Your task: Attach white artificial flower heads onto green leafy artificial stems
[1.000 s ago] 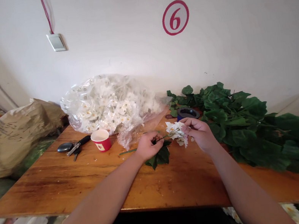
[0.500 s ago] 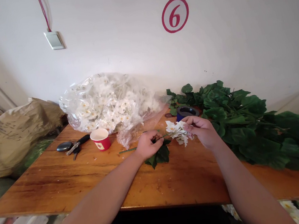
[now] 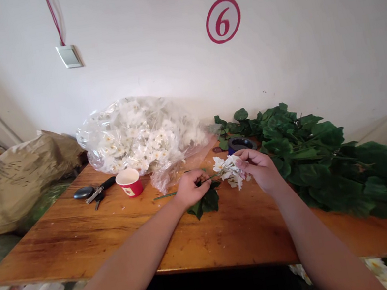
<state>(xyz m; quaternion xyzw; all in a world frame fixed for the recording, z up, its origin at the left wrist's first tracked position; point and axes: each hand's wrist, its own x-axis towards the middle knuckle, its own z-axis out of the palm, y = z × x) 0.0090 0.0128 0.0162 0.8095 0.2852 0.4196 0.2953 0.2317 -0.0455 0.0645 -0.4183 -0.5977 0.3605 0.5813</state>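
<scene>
My left hand (image 3: 194, 188) is closed round the green stem (image 3: 165, 196) of an artificial flower, just above the table. Dark green leaves (image 3: 206, 204) hang below its fingers, and the stem's bare end sticks out to the left. To the right of that hand is the white flower head (image 3: 228, 169), made of several small blossoms. My right hand (image 3: 259, 167) pinches the blossoms at their right side between thumb and fingers. Its fingertips partly hide the petals.
A clear plastic bag of white flowers (image 3: 139, 134) lies against the wall. In front stand a red paper cup (image 3: 130, 183) and keys with a black fob (image 3: 84, 192). A dark tape roll (image 3: 241, 144) sits beside a long heap of green leaves (image 3: 315, 158) on the wooden table (image 3: 120, 238).
The camera view has shifted very slightly. Both hands keep their hold on the flower, with hardly any visible movement.
</scene>
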